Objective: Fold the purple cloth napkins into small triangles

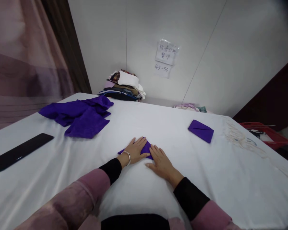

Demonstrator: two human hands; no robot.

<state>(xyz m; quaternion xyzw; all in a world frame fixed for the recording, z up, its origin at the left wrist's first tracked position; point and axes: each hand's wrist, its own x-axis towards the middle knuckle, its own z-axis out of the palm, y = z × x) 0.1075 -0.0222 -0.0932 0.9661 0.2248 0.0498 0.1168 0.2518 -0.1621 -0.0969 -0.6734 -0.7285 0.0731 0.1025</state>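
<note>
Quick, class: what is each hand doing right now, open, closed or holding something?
Left hand: open, flat on the purple cloth.
Right hand: open, flat, fingertips on the same cloth.

Hands (147, 155) on napkin (145, 147), mid-table (158, 121)

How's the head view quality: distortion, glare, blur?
Head view: wide-angle bend at the edges, dark vignette in the top right corner; soft even light, faint shadows under the left hand and right hand on the purple cloth; a glossy streak on the black bar; the wall note is soft.
</note>
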